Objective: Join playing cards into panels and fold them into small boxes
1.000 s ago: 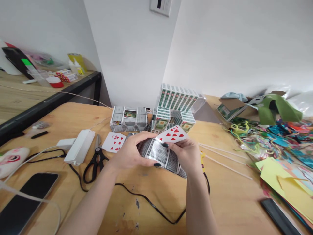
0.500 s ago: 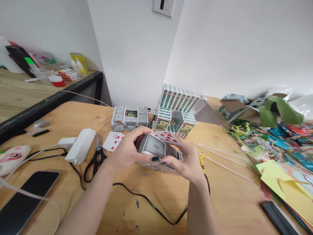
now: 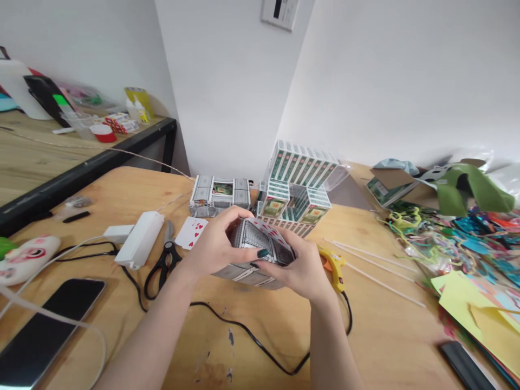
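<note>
Between my two hands is a box-like block covered with grey-backed playing cards (image 3: 252, 275). My left hand (image 3: 219, 241) grips its left side, thumb across the top. From the right, my right hand (image 3: 300, 265) holds it, the thumb close to the left one. A face-up red-heart playing card (image 3: 268, 230) slants over the block's top; my right fingers are at its edge, and whether it is fixed there I cannot tell. Behind stands a similar card-covered box (image 3: 219, 197) with an opening on top. Another heart card (image 3: 190, 233) lies beside my left hand.
Stacked green-and-white card boxes (image 3: 298, 184) stand at the back. A yellow glue gun (image 3: 335, 268) lies right of my hand, near white glue sticks (image 3: 377, 254). Black scissors (image 3: 164, 262), a white power adapter (image 3: 140, 241) and a phone (image 3: 52, 330) are at left; coloured scraps (image 3: 447, 244) spread right.
My hands have turned and tilted the card-covered block, and the heart card on top now slants more. More of the glue gun shows. The view has shifted slightly.
</note>
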`<state>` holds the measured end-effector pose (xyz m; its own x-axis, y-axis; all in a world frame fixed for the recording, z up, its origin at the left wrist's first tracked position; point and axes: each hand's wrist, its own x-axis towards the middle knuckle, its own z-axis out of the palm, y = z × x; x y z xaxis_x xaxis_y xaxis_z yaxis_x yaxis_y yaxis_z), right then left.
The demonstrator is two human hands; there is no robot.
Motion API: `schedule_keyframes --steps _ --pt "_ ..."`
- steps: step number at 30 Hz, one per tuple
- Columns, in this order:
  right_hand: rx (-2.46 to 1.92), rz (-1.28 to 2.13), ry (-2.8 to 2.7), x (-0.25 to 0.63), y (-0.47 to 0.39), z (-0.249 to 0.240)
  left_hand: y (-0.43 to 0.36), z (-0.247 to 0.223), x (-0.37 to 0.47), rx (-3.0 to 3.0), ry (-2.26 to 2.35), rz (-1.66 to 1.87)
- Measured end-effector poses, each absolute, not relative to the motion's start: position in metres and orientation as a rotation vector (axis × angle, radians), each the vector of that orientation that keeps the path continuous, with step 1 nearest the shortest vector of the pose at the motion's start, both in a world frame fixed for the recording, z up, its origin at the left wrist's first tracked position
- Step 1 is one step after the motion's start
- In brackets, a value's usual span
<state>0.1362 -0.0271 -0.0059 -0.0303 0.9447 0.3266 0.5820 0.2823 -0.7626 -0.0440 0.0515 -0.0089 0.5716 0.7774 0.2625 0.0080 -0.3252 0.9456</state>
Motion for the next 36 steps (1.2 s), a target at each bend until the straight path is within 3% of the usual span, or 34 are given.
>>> schedule_keyframes --steps 8,14,22,36 --pt "-1.281 0.58 -1.744 0.14 -0.025 -0.008 0.05 -0.005 -0.048 1.891 0.75 0.852" --pt "-1.182 0.322 -1.935 0.134 -0.028 -0.004 0.056 -0.001 -0.058 1.493 0.618 0.772" --pt "-1.044 0.082 -2.194 0.12 -0.024 -0.007 0.063 -0.006 -0.076 1.652 1.069 0.614" --pt "-0.959 -0.167 -2.129 0.127 -0.035 0.005 0.055 0.016 -0.089 1.664 0.534 0.439"
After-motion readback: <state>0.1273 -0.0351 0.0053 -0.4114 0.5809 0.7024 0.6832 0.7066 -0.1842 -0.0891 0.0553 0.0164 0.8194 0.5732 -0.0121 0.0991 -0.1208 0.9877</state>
